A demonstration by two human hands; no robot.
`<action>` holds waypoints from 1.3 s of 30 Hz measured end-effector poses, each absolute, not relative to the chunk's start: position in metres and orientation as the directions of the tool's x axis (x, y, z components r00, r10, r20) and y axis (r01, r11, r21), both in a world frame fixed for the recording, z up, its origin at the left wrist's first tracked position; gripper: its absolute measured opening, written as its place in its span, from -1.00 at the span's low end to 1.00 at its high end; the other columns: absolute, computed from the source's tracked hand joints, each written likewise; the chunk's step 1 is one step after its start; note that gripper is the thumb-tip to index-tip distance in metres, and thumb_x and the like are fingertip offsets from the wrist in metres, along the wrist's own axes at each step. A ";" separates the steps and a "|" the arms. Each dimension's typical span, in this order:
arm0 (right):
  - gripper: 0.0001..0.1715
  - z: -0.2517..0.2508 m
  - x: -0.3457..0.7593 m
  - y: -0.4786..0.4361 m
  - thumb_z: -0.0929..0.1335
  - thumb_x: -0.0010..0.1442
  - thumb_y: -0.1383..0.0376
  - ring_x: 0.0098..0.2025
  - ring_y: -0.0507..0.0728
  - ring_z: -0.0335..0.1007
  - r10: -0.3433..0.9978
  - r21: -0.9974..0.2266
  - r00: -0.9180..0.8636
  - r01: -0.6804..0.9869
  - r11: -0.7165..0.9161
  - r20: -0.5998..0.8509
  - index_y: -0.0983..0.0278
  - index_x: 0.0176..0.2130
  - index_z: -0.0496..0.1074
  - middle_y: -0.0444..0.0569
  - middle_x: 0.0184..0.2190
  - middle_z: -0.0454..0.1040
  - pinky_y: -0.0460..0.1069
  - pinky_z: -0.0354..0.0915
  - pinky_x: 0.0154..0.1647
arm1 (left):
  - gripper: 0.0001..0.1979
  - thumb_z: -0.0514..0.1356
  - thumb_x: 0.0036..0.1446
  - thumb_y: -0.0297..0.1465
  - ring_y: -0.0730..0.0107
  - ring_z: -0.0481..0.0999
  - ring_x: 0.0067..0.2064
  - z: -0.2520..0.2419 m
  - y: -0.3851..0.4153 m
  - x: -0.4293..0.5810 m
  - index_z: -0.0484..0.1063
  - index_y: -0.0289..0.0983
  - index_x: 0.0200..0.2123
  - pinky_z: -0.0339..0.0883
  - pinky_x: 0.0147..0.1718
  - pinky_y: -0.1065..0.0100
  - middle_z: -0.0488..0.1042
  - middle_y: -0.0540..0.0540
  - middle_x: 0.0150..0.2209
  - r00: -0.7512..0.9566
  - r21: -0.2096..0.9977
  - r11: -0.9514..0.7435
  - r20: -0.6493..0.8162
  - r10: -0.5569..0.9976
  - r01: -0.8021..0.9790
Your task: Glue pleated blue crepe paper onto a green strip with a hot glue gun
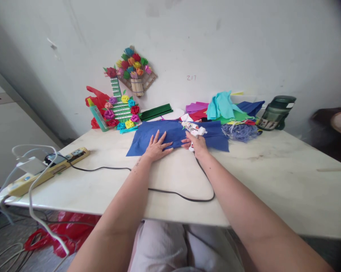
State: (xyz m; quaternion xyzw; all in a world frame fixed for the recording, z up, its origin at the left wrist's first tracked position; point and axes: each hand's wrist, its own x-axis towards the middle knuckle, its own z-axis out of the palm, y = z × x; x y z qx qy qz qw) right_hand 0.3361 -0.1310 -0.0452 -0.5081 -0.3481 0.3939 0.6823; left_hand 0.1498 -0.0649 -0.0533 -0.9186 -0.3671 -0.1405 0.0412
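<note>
A rectangular blue sheet, fabric or crepe paper, lies spread on the pale table. My left hand rests flat on its front part with the fingers spread. In my right hand is a white glue gun, gripped by its handle, its nozzle towards the back left above the sheet. The gun hides part of the sheet beneath it. From its handle a black cord loops over the table, passes under my left forearm and runs left.
A yellow power strip with plugs and white cables lies at left. Behind the sheet stand a green glue bottle, a paper-flower guitar, folded green card, coloured sheets, tangled blue string and a dark jug.
</note>
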 end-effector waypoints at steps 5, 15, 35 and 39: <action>-0.74 -0.046 0.337 -0.130 0.38 0.03 0.17 -0.68 0.04 0.41 0.888 -0.962 0.453 -0.203 0.181 0.071 0.32 -0.35 0.36 -0.09 -0.59 0.50 -0.14 0.30 -0.73 | -0.44 -0.06 0.12 -0.01 0.14 -0.40 0.30 -0.052 -0.067 0.148 0.06 0.03 0.18 -0.37 0.21 -0.02 -0.15 0.10 0.29 0.714 -0.017 -0.751 0.327 0.620 0.660; -0.76 -0.046 0.338 -0.131 0.38 0.03 0.18 -0.68 0.04 0.40 0.884 -0.951 0.464 -0.243 0.193 0.061 0.32 -0.37 0.35 -0.08 -0.60 0.50 -0.14 0.30 -0.74 | -0.52 -0.11 0.16 -0.04 0.13 -0.41 0.30 -0.061 -0.062 0.148 0.14 0.07 0.14 -0.41 0.20 -0.04 -0.17 0.12 0.30 0.677 -0.039 -0.699 0.293 0.675 0.714; -0.70 -0.048 0.340 -0.130 0.38 0.03 0.17 -0.68 0.06 0.40 0.881 -0.968 0.469 -0.186 0.170 0.065 0.33 -0.28 0.36 -0.09 -0.61 0.49 -0.13 0.29 -0.75 | -0.39 -0.12 0.18 -0.15 0.26 -0.23 0.30 -0.054 -0.037 0.115 -0.16 -0.18 0.27 -0.20 0.22 0.12 -0.06 -0.01 0.28 0.136 0.385 -0.321 0.436 0.890 0.865; -0.67 -0.046 0.337 -0.131 0.38 0.04 0.17 -0.71 0.03 0.38 0.884 -0.988 0.463 -0.095 0.123 0.065 0.33 -0.22 0.38 -0.09 -0.58 0.50 -0.15 0.27 -0.76 | -0.24 -0.07 0.07 0.00 0.08 -0.29 0.30 -0.061 -0.037 0.108 -0.18 -0.19 0.27 -0.31 0.19 -0.09 -0.13 -0.09 0.29 0.094 0.350 -0.186 0.263 0.960 0.918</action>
